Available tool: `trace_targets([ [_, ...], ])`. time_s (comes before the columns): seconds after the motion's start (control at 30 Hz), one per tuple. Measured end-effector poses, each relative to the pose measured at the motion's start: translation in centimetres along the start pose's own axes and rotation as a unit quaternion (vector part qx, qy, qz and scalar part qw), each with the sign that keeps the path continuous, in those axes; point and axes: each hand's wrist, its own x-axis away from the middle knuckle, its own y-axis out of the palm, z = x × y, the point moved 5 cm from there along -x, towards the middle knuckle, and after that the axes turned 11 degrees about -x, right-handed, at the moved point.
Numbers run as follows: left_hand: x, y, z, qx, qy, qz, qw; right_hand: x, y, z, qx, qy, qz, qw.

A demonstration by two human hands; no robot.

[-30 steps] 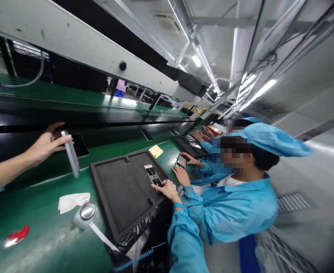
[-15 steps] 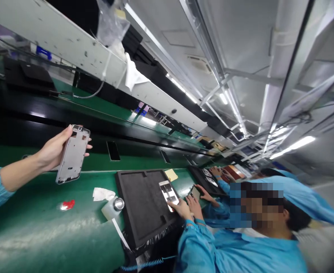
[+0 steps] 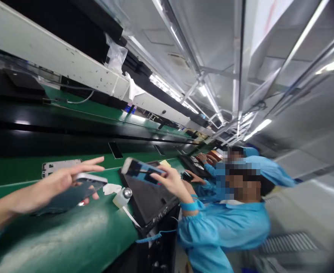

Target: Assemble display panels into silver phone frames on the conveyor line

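My left hand (image 3: 60, 180) reaches in from the left edge, gripping a phone housing (image 3: 73, 193) with a silver rim. The housing is tilted, its dark face showing, and is blurred by motion. Two fingers stretch out above it while others curl beneath. Just behind this hand, a grey metal phone frame (image 3: 64, 165) lies on the green bench (image 3: 78, 242), partly covered by my wrist and fingers. To the right, a co-worker's hand (image 3: 172, 182) holds up another phone (image 3: 141, 170) over a black foam tray (image 3: 152, 203). My right hand is out of sight.
Beside the tray stand a bottle with a metal cap (image 3: 123, 197) and a crumpled white tissue (image 3: 112, 189). A dark phone (image 3: 116, 150) lies farther back. Co-workers in blue (image 3: 220, 227) sit along the right. A coiled blue cord (image 3: 148, 239) hangs at the front edge.
My left hand has moved lower and the housing has tipped from upright to nearly flat. The co-worker's phone has risen off the tray. The view has shifted.
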Motion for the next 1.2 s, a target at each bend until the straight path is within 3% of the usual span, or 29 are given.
trace_targets([
  [0.13, 0.0, 2.6, -0.1, 0.083, -0.023, -0.161, 0.983, 1.3, 8.0, -8.9, -0.101, -0.104, -0.123, 0.982],
  [0.2, -0.4, 3.8, -0.8, 0.145, -0.040, -0.209, 0.966, 1.7, 10.6, -12.1, -0.141, -0.140, -0.123, 0.972],
  [0.27, -0.9, 4.5, -2.1, 0.202, -0.066, -0.223, 0.951, 1.4, 12.3, -13.9, -0.179, -0.148, -0.086, 0.969],
  [0.33, -1.4, 4.6, -3.0, 0.211, -0.073, -0.209, 0.952, 0.8, 13.4, -14.3, -0.242, -0.140, -0.003, 0.960],
  [0.43, -1.9, 4.0, -3.0, 0.185, -0.047, -0.164, 0.968, 0.8, 13.7, -13.5, -0.333, -0.140, 0.183, 0.914],
  [0.5, -1.8, 3.2, -2.2, 0.120, -0.004, -0.132, 0.984, 1.7, 14.1, -13.2, -0.341, -0.150, 0.245, 0.895],
  [0.63, -1.3, 1.6, -0.7, -0.109, 0.073, -0.067, 0.989, 3.5, 15.4, -14.0, -0.363, -0.143, 0.217, 0.895],
  [0.83, -0.8, 1.5, -2.1, -0.307, 0.140, -0.026, 0.941, 4.2, 16.9, -14.4, -0.475, -0.118, 0.252, 0.835],
  [1.07, -0.8, 1.9, -4.3, -0.389, 0.193, -0.007, 0.901, 4.0, 17.5, -14.6, -0.530, -0.153, 0.298, 0.779],
  [1.2, -0.9, 1.6, -3.5, -0.427, 0.214, 0.022, 0.878, 3.5, 17.5, -14.4, -0.528, -0.146, 0.289, 0.785],
])
